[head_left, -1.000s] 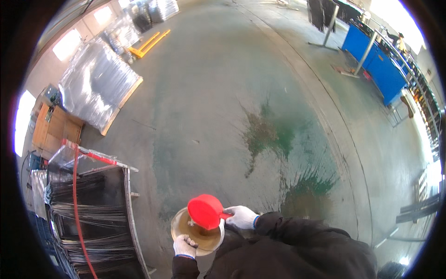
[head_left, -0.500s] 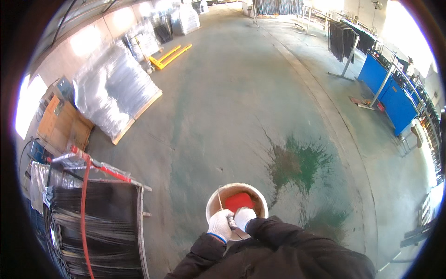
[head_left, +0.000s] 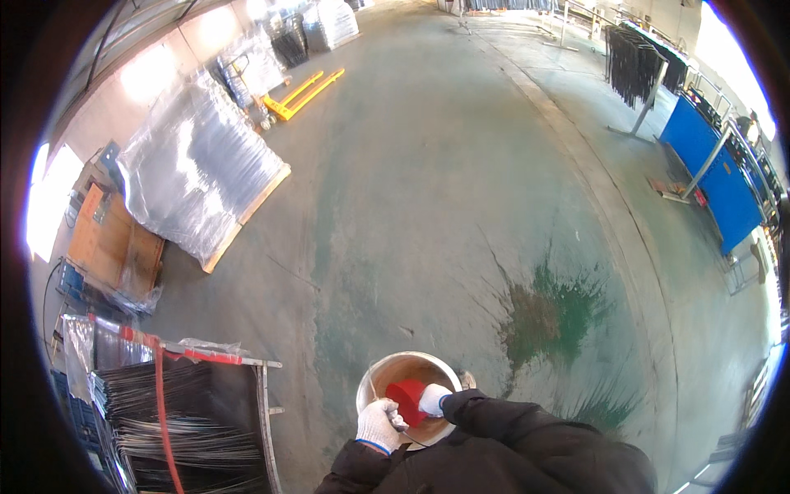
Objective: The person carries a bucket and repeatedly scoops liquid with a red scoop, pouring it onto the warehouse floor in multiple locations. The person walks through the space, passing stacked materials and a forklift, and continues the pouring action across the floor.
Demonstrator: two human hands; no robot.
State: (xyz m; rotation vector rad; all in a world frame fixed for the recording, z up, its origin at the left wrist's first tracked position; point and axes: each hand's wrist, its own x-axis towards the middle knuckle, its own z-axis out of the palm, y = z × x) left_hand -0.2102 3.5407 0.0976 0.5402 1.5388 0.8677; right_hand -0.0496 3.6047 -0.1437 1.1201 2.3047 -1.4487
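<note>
A round metal bucket (head_left: 393,363) with a rusty brown inside hangs close in front of my body over the concrete floor. My left hand (head_left: 378,425), in a white glove, grips its near rim beside a thin wire handle. My right hand (head_left: 433,399), also gloved in white, holds a red plastic scoop (head_left: 405,397) that sits down inside the bucket. Dark jacket sleeves cover both my forearms. What lies under the scoop in the bucket is hidden.
A rack of black wire rods (head_left: 177,420) with a red hose stands at lower left. Beyond are a plastic-wrapped pallet (head_left: 197,173), a wooden crate (head_left: 111,239) and a yellow pallet jack (head_left: 300,92). A green stain (head_left: 559,313) marks the floor to the right; blue panels (head_left: 716,181) stand far right.
The red scoop has gone from above the bucket down into it. My hands have drawn together at the bucket, and my view has swung toward the far end of the hall.
</note>
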